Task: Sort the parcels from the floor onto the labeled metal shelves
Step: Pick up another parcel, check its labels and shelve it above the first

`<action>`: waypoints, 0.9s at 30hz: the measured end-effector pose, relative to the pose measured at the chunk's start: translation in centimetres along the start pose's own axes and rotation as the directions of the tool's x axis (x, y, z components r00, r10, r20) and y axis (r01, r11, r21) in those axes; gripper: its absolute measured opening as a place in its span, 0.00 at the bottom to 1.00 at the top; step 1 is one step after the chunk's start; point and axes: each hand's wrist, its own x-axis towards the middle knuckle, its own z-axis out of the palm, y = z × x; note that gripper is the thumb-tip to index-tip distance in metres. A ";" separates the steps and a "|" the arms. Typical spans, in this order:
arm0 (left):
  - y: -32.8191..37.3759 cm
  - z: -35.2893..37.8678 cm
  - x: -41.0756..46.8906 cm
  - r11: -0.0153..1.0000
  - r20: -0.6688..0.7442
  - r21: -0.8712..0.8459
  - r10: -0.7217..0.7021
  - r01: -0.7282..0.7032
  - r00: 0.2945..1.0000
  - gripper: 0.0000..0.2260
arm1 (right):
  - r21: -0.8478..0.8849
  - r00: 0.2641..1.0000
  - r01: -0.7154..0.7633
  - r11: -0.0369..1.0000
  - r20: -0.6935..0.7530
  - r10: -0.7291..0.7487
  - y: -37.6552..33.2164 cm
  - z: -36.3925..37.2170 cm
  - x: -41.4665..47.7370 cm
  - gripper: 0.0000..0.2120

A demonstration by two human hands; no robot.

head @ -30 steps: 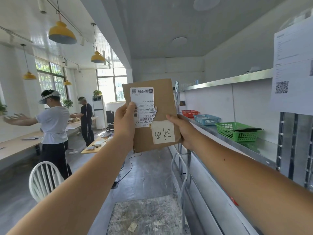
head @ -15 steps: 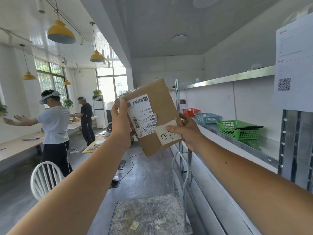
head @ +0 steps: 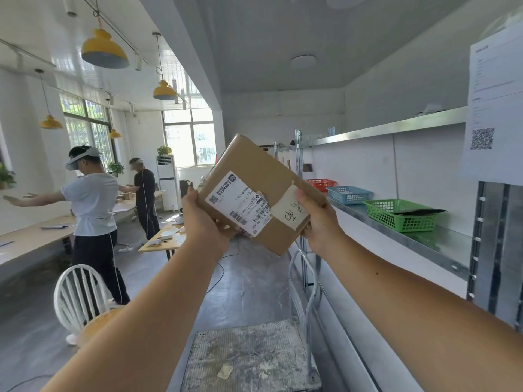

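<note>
Head view: both hands' grip holds a tilted parcel [head: 263, 190] beside metal shelf [head: 424, 244], green basket [head: 399, 215] on it.

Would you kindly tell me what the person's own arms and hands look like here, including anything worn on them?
Both forearms are bare as far as the picture shows; no sleeves, gloves, watch or bracelet appear. The left hand and right hand show no rings on the parts in view. A small dark mark sits on the right forearm. No cables or straps run along either arm.

Brown cardboard parcel [head: 263, 193] — tilted, white labels up — beside the metal shelves [head: 441, 244]
</note>
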 end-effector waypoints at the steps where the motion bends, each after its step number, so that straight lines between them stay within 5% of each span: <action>1: -0.4 -0.3 0.1 1.000 -0.006 -0.025 -0.008 0.008 1.000 0.19 | -0.003 0.999 -0.033 0.999 0.017 0.033 -0.1 0.1 0.0 0.30; 6: -1.4 -2.0 0.7 0.999 -0.043 -0.042 -0.027 0.025 0.999 0.22 | -0.082 0.973 -0.138 0.987 0.177 0.150 -0.4 -0.4 -0.1 0.13; 9: -1.3 -2.8 1.1 1.000 -0.044 0.013 -0.017 0.017 0.999 0.24 | -0.142 0.985 -0.062 0.988 0.151 0.084 -0.2 -0.7 -0.3 0.21; 12: -1.3 -2.7 1.2 0.996 -0.088 0.091 0.004 0.004 0.996 0.22 | -0.123 0.996 -0.020 0.992 0.079 0.030 -0.3 -0.4 -0.6 0.19; 17: -1.6 -2.3 1.6 0.953 -0.120 0.299 0.078 -0.039 0.990 0.25 | -0.115 0.984 -0.064 0.991 0.156 0.082 -0.7 -0.8 -0.7 0.11; 21: -1.1 -2.3 1.1 0.954 -0.048 0.281 0.125 -0.107 0.991 0.33 | -0.051 0.985 -0.006 0.999 0.173 0.015 -0.7 -1.3 -0.3 0.16; 25: -1.0 -2.3 0.9 0.959 -0.021 0.259 0.121 -0.111 0.992 0.14 | 0.006 0.985 0.012 1.000 0.173 -0.012 -0.4 -0.8 0.0 0.21; 27: -1.1 -1.8 0.3 0.964 -0.024 0.257 0.076 -0.067 0.997 0.19 | 0.077 0.992 0.024 0.997 0.120 -0.033 0.0 -0.4 0.4 0.23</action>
